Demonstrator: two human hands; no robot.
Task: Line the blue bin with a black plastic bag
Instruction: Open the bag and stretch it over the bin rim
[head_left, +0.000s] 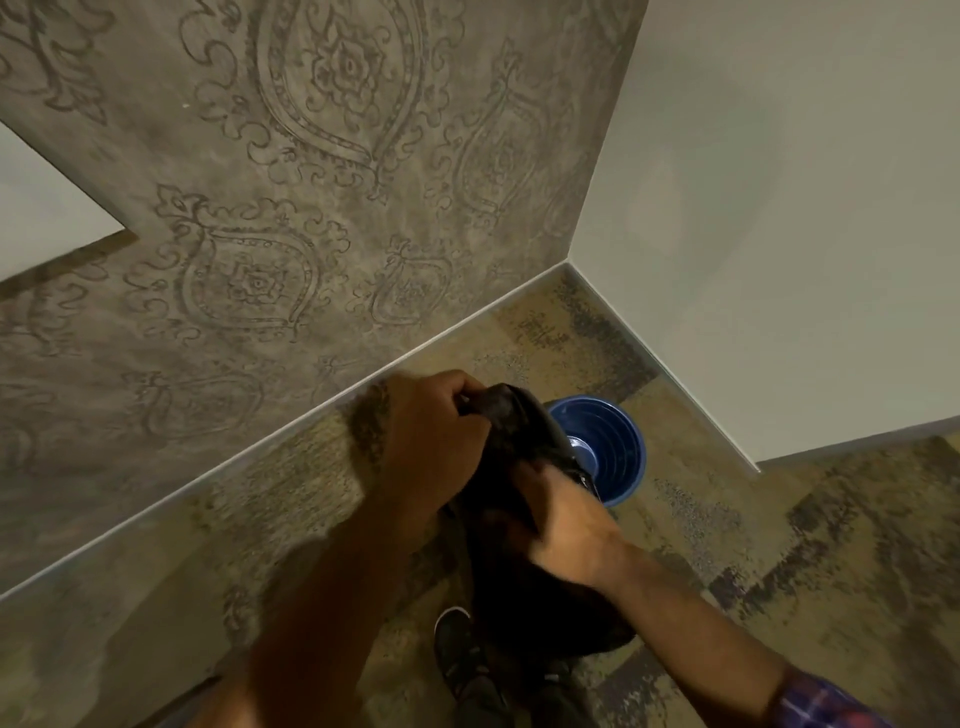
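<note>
A round blue bin (615, 441) stands upright on the carpet in the corner where two walls meet, its inside bare and ribbed. In front of it, held in the air, is a crumpled black plastic bag (511, 499) that covers the bin's near left rim. My left hand (431, 441) grips the bag's upper edge. My right hand (566, 525) is closed on the bag lower down, just to the right. The bag's loose end hangs down toward my feet.
A patterned grey wall (311, 208) runs along the left and a plain white wall (779, 208) along the right, meeting behind the bin. My dark shoe (457, 654) stands on the mottled carpet (779, 545) below the bag.
</note>
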